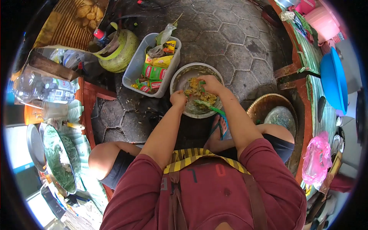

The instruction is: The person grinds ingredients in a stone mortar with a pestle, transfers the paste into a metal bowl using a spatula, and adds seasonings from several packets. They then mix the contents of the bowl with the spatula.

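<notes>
A round metal bowl (177, 78) stands on the paving between my feet. In it lies a crumbly yellow food mixture (196, 90) with green bits. My left hand (178, 99) is closed on the bowl's left rim. Over the mixture, my right hand (210, 84) has its fingers bent down into it; a small green piece shows at the fingertips, and what they pinch is partly hidden. A green plastic spoon (213, 109) leans in the bowl, its handle over the lower right rim.
Left of the bowl, a clear plastic tub (132, 78) holds seasoning packets. A green gas cylinder (122, 51) stands behind it. At right, a brown basin (257, 106) holds a round grey thing. Red-framed benches flank me; a blue basin (332, 82) leans on the right one.
</notes>
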Tool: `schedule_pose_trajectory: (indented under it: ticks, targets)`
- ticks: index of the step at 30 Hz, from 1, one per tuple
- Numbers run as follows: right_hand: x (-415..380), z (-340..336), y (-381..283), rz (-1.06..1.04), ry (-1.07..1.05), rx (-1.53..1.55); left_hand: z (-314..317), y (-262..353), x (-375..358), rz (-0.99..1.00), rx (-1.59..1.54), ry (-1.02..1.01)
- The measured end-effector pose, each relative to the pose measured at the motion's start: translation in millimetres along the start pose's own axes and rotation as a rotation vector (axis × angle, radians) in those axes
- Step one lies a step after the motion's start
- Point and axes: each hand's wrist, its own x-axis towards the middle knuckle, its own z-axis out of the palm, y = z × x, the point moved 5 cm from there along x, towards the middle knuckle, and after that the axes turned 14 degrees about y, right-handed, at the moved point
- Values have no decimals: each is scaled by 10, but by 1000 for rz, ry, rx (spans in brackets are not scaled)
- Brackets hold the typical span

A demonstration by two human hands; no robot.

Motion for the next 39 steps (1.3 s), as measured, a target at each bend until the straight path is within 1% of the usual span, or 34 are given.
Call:
schedule_pose_trajectory:
  ticks: [1,3,4,6,7,8,9,10,11,12,13,15,16,17,18,19,20,21,22,23,24,25,26,28,29,30,32,33,34,35,36,37,38,39]
  targets:
    - [21,15,-84,-8,-8,2,0,17,-11,-23,-11,-33]
    - [27,108,-284,-116,-145,-112,-20,64,-31,-49,-30,-57]
    - [34,148,-366,-126,-152,-110,-10,71,-30,-64,-57,-89]
    - [1,226,-412,-47,-243,-420,-20,63,-40,-82,-91,-115]
    - [-27,156,-510,-56,-248,-418,-25,80,-84,-108,-132,-183]
    - [-53,20,-601,-6,-249,-419,-47,128,-148,-133,-173,-250]
    - [-101,-60,-638,46,-253,-419,-135,163,-182,-138,-178,-240]
    - [-103,-62,-576,41,-262,-414,-283,243,-245,-120,-157,-229]
    - [-23,-120,-469,7,-156,-500,-435,300,-296,-102,-134,-221]
    - [28,-167,-405,-23,-49,-583,-633,334,-314,-18,-118,-223]
    - [48,-209,-425,-22,-57,-578,-839,282,-274,6,-189,-169]
    - [66,-454,-528,196,200,-117,-1263,193,-321,35,-260,100]
    - [-20,-406,-473,194,196,-115,-1336,-113,-52,33,-260,103]
    - [-179,-262,-258,258,58,-299,-1396,-600,421,140,-187,227]
    - [-343,-124,2,319,-76,-483,-1454,-822,653,252,-115,348]
    - [-479,-22,226,244,9,-545,-1500,-800,394,163,20,442]
    - [-409,-63,163,233,18,-548,-1555,-683,-33,68,151,537]
    - [-367,-144,64,210,92,-570,-1608,-561,-299,-19,298,488]
    - [-373,-218,-35,192,157,-590,-1602,-619,-319,-31,300,488]
    - [-325,-324,-169,190,143,-592,-1626,-677,-316,-57,377,540]
    - [-201,-494,-354,194,201,-521,-1669,-709,-306,-80,454,595]
    - [-133,-569,-462,198,261,-447,-1689,-723,-297,-87,455,601]
    - [-157,-546,-518,192,260,-444,-1683,-712,-273,-97,481,571]
    - [-212,-606,-655,96,341,-357,-1715,-697,-219,-105,491,540]
    - [-309,-289,-194,8,185,-583,-1724,-734,-166,-75,571,454]
    - [-445,-136,50,7,194,-592,-1714,-729,-75,-34,648,367]
    - [-696,0,272,-61,206,-679,-1718,-938,418,-15,610,333]
    - [-576,-53,206,-63,195,-685,-1680,-1092,533,-18,591,301]
    - [-355,-93,4,-101,139,-688,-1680,-1052,416,-26,599,293]
    - [-239,-128,-193,-133,88,-687,-1706,-854,211,31,523,301]
    - [-224,-177,-366,-118,87,-684,-1710,-705,98,93,446,311]
    - [-192,-328,-595,-138,301,-519,-1689,-747,169,77,404,362]
    - [-200,-481,-692,-161,517,-352,-1659,-825,235,89,410,358]
    - [-247,-278,-400,-50,240,-621,-1682,-908,276,110,376,426]
